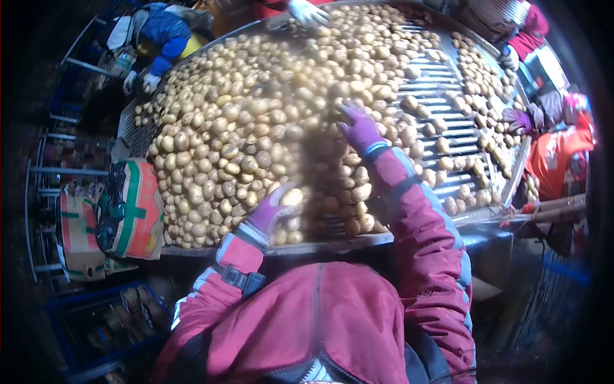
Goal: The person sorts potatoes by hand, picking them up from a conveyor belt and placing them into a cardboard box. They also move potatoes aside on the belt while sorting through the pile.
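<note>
Potatoes point(204, 169) lie heaped across a wide slatted table. My left hand point(265, 214), in a purple glove, is near the front edge with its fingers closed around a pale potato point(292, 198). Farther forward and to the right, my right hand point(362, 131), also purple-gloved, reaches over the pile. Its fingers are apart and touch the potatoes there, and I see none gripped in it. Between my hands a shadow darkens some potatoes point(329, 205).
Metal slats point(457, 139) show on the right. Co-workers' gloved hands appear at the far edge point(308, 13), upper left point(151, 83) and right side point(517, 120). Printed sacks point(137, 208) stand left of the table; a blue crate point(105, 326) sits lower left.
</note>
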Demonstrator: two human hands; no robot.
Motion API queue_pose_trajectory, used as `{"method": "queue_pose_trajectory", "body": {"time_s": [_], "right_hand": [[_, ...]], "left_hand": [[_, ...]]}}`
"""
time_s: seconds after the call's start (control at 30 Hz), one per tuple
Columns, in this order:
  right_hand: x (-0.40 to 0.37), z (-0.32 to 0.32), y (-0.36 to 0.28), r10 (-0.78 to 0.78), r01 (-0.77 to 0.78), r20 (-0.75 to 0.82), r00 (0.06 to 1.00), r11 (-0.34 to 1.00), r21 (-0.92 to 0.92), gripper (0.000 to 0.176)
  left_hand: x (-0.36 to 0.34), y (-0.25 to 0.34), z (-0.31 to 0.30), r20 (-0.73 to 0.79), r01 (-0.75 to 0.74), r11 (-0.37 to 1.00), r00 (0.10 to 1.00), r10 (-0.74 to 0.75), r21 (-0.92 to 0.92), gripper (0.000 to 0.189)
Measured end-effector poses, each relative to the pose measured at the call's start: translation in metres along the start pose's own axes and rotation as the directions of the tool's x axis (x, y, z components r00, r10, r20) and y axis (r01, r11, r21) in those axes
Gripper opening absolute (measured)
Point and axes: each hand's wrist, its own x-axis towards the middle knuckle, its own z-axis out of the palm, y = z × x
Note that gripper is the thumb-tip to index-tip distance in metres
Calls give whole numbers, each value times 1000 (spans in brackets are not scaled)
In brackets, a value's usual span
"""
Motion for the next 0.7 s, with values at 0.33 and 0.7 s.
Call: {"method": "queue_pose_trajectory", "body": {"time_s": [0.33, 0.7], "right_hand": [[-16, 27, -26, 96, -125, 190, 977, 981, 146, 27], [-129, 27, -81, 152, -495, 474, 867, 367, 788, 43]], "left_hand": [[-13, 15, -63, -199, -253, 964, 952, 232, -84, 61], [102, 90, -58, 191, -465, 701, 879, 436, 540, 46]]}}
